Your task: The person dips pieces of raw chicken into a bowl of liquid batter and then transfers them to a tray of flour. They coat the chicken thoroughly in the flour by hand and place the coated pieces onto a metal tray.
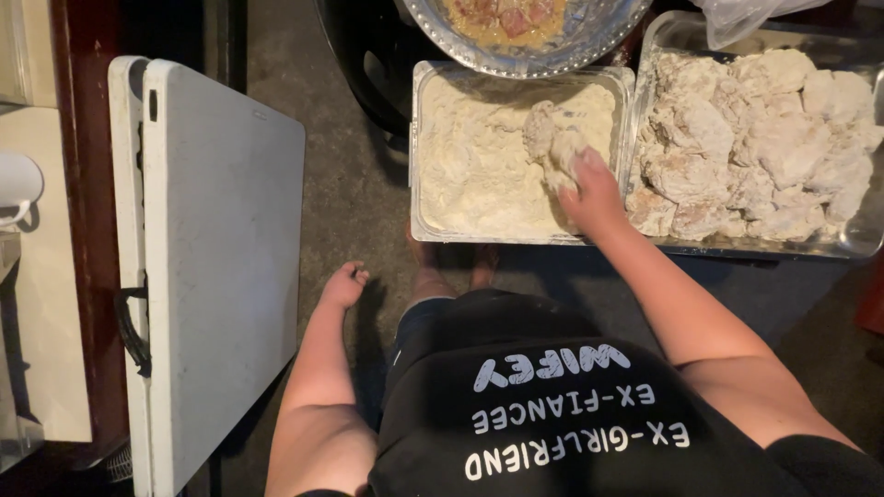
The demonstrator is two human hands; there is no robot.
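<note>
Head view: right hand (594, 191) inside foil flour tray (424, 156), fingers clamped on floured meat piece (552, 138), piece just beyond the fingertips, resting on the flour near tray's right wall. Left hand (344, 283) hanging free left of and below the tray, loosely curled, holding nothing. Right of the tray, touching it: clear container (861, 241) heaped with coated pieces (746, 147). Beyond the tray's far edge, overlapping it: metal bowl (589, 41) with meat in yellowish batter. Well left of tray: white folded table (221, 258)
</note>
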